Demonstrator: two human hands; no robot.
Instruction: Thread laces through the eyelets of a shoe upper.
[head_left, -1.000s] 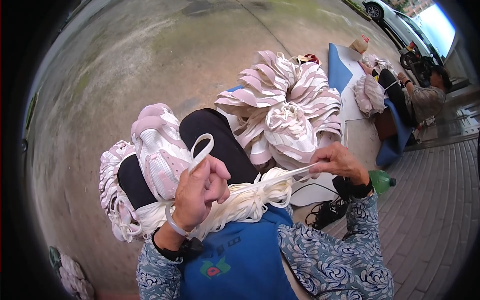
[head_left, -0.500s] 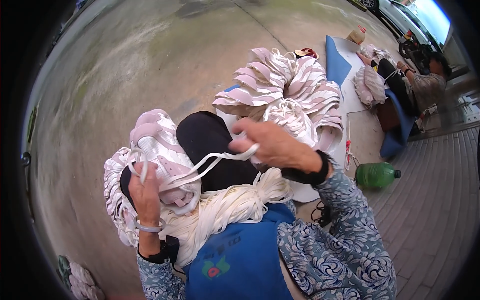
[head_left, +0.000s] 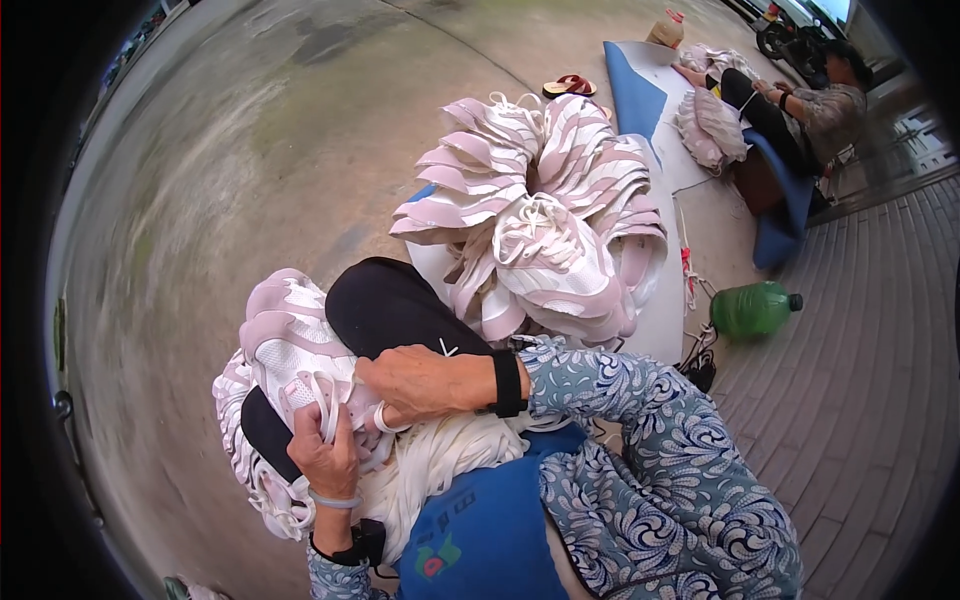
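Pink-and-white sneaker upper (head_left: pixel 285 335) is draped over the left black-trousered knee (head_left: pixel 264 430), white lace (head_left: pixel 322 388) pinched by the left hand (head_left: pixel 326 462), right hand's (head_left: pixel 430 382) fingers partly hidden, grip can't be told; lace is best kept flat, untwisted, eyelet edge (head_left: pixel 298 389) held steady.

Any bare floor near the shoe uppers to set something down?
Free: concrete left of the upper stack; grey paving right of the green bottle. Crowded: the lap, with shoe uppers, white laces, left hand and right hand.
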